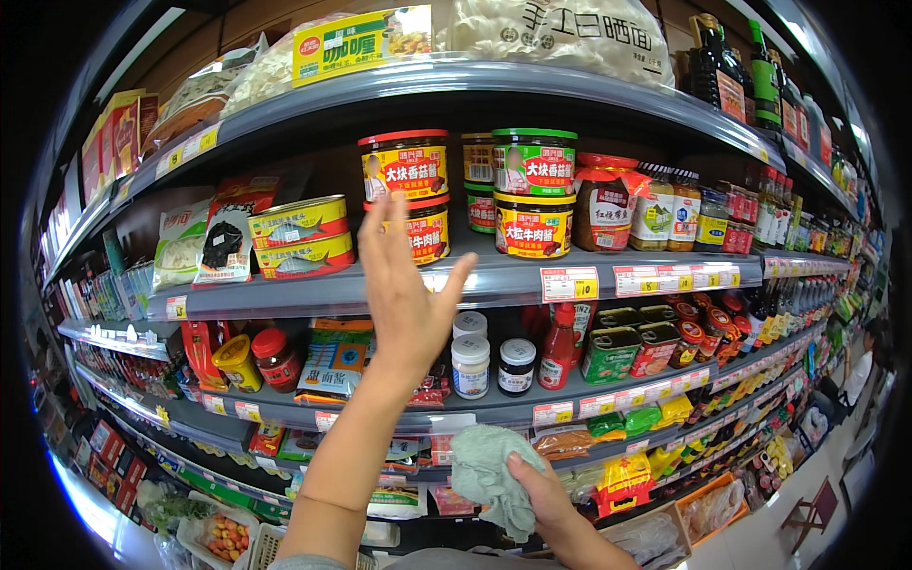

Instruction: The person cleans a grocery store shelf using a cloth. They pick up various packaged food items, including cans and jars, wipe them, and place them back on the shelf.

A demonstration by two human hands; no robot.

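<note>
My left hand [406, 299] is raised with fingers apart before the middle shelf [491, 274]. Its fingertips overlap a red-lidded sauce jar [417, 167] and the sauce jar [432, 231] beneath it; whether they touch cannot be told. Nothing shows in that hand. Lower down, my right hand [545, 495] grips a crumpled pale green cloth [491, 474]. Right of the first stack, a green-lidded jar [534, 167] sits on a yellow-lidded jar [534, 229]. Flat fish tins [303, 239] are stacked to the left, beside a bag of black food [226, 246].
A jar with a red wrap [605, 203] and several glass jars continue rightward. On the shelf below stand white-lidded jars [470, 367], a ketchup bottle [557, 349] and square cans [613, 353]. A fruit crate [199, 524] and a folding stool [812, 513] are on the floor.
</note>
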